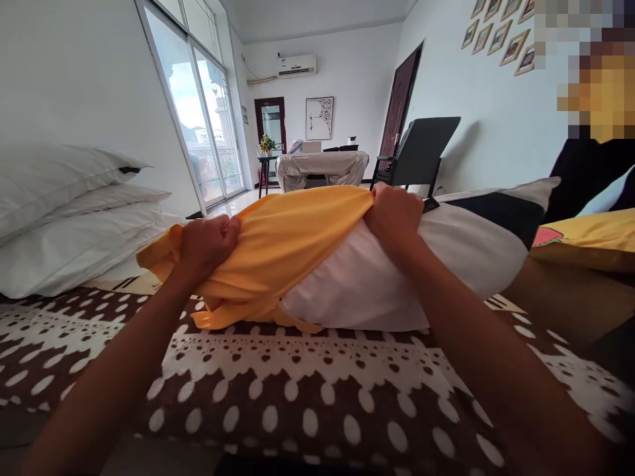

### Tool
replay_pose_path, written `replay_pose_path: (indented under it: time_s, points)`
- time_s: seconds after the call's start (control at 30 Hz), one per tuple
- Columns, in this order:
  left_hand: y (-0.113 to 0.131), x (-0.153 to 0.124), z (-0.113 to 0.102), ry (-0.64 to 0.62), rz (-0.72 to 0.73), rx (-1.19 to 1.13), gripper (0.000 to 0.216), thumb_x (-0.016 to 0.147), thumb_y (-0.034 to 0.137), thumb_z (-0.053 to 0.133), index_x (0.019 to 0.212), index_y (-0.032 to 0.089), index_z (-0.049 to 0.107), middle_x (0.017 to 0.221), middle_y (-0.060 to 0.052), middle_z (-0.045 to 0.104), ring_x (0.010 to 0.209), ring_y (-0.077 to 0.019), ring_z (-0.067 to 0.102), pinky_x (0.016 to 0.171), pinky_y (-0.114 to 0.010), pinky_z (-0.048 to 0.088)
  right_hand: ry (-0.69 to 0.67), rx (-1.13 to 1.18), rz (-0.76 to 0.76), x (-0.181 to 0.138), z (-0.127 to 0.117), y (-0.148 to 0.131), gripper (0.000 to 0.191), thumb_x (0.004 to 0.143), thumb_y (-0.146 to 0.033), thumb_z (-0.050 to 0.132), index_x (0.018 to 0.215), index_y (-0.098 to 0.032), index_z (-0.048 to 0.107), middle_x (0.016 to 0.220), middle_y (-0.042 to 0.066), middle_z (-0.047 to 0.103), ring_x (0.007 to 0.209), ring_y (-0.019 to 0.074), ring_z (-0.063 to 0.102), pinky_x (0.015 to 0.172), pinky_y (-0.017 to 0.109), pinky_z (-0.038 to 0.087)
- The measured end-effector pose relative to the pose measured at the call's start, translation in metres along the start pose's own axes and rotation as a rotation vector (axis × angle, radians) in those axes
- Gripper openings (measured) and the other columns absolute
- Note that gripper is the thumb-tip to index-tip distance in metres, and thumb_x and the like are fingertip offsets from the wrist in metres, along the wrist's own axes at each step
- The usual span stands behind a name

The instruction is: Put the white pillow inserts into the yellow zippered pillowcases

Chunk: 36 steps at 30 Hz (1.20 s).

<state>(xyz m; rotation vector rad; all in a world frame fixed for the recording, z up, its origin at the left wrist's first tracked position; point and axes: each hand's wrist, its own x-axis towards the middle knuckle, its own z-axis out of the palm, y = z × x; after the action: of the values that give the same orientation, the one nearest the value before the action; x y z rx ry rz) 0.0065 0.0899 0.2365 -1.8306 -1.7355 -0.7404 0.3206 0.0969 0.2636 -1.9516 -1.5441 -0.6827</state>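
A white pillow (357, 284) with a dark corner lies across the patterned blanket (297, 396) in front of me. Its left half is inside a yellow pillowcase (292, 238), whose edge runs slantwise over the white fabric. My left hand (208, 244) is closed on the yellow cloth near its far left end. At the top edge of the pillowcase, my right hand (394, 215) grips the cloth against the pillow. A yellow strip of cloth hangs loose at the lower left of the pillowcase. My fingertips are mostly hidden.
White pillows (74, 225) are stacked at the left. On the right, a yellow printed cloth (595, 231) lies by a person in dark trousers (575, 172). Farther back stand a dark chair (421, 152) and a plastic-covered table (322, 165).
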Motion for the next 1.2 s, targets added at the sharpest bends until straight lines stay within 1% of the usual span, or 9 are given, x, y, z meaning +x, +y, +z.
replay_pose_path:
  time_s: [0.23,0.43,0.6,0.67,0.8,0.87,1.0,1.1,1.2]
  points:
    - [-0.015,-0.005,0.014,0.042,-0.015,-0.096,0.043,0.089,0.044,0.024,0.059,0.019,0.042,0.061,-0.007,0.059,0.062,-0.0197,0.053,0.06,-0.032,0.025,0.323,-0.027,-0.206,-0.019,0.01,0.028,0.03,0.085,-0.026,0.04,0.095,-0.013,0.065,0.075,0.011,0.067,0.076,0.0243,0.06,0.079,0.039,0.033]
    - [-0.004,-0.003,0.012,0.058,0.012,-0.12,0.04,0.089,0.043,0.025,0.06,0.019,0.039,0.06,-0.006,0.056,0.062,-0.0202,0.053,0.061,-0.033,0.024,0.494,-0.032,-0.373,-0.026,0.026,0.069,0.034,0.085,-0.024,0.038,0.103,-0.012,0.065,0.068,0.009,0.064,0.067,0.0208,0.056,0.065,0.032,0.03]
    - [0.0,-0.009,0.004,0.114,0.087,-0.018,0.041,0.092,0.043,0.027,0.075,0.018,0.054,0.071,-0.009,0.062,0.073,-0.0248,0.059,0.067,-0.035,0.031,0.357,-0.049,-0.347,-0.031,0.017,0.058,0.035,0.084,-0.024,0.041,0.11,-0.013,0.062,0.08,0.011,0.069,0.075,0.0226,0.059,0.073,0.034,0.029]
    - [-0.002,-0.014,0.002,0.244,0.173,-0.01,0.038,0.092,0.04,0.032,0.097,0.015,0.059,0.096,-0.013,0.066,0.095,-0.0284,0.06,0.082,-0.04,0.035,0.259,-0.076,-0.338,-0.029,0.011,0.052,0.034,0.083,-0.025,0.042,0.11,-0.014,0.061,0.08,0.01,0.07,0.076,0.0239,0.06,0.078,0.037,0.028]
    - [0.001,-0.042,0.007,0.468,0.308,-0.162,0.045,0.087,0.031,0.047,0.129,0.015,0.047,0.137,-0.018,0.05,0.13,-0.0337,0.044,0.101,-0.052,0.027,0.04,-0.178,-0.399,-0.023,0.004,0.048,0.03,0.085,-0.023,0.039,0.104,-0.013,0.06,0.08,0.013,0.07,0.073,0.0247,0.061,0.077,0.037,0.029]
    - [0.014,-0.069,0.014,0.385,0.553,-0.343,0.041,0.086,0.024,0.049,0.127,0.02,0.051,0.136,-0.014,0.053,0.131,-0.0324,0.044,0.105,-0.052,0.028,0.008,-0.195,-0.399,-0.021,0.003,0.045,0.03,0.086,-0.022,0.038,0.106,-0.012,0.059,0.082,0.014,0.07,0.071,0.0246,0.061,0.071,0.034,0.029]
    - [0.06,-0.12,0.035,-0.132,1.2,-0.589,0.04,0.09,0.016,0.042,0.128,0.022,0.054,0.135,-0.013,0.055,0.133,-0.0269,0.044,0.102,-0.041,0.039,0.037,-0.169,-0.342,-0.022,0.001,0.037,0.037,0.089,-0.026,0.038,0.121,-0.014,0.051,0.081,0.012,0.07,0.068,0.0247,0.061,0.058,0.031,0.024]
    - [0.085,-0.128,0.055,-0.271,1.128,-0.566,0.054,0.09,0.011,0.038,0.143,0.022,0.039,0.149,-0.011,0.038,0.14,-0.0239,0.035,0.11,-0.043,0.033,0.078,-0.164,-0.286,-0.028,-0.014,0.031,0.039,0.089,-0.027,0.038,0.125,-0.018,0.049,0.075,0.009,0.069,0.064,0.0233,0.06,0.055,0.03,0.022]
    - [0.085,-0.109,0.07,-0.303,0.945,-0.5,0.068,0.087,0.005,0.037,0.148,0.031,0.027,0.15,0.0,0.038,0.139,-0.0167,0.036,0.113,-0.036,0.029,0.139,-0.157,-0.266,-0.039,-0.044,0.023,0.042,0.086,-0.026,0.041,0.127,-0.019,0.048,0.071,0.007,0.067,0.06,0.0217,0.057,0.055,0.031,0.021]
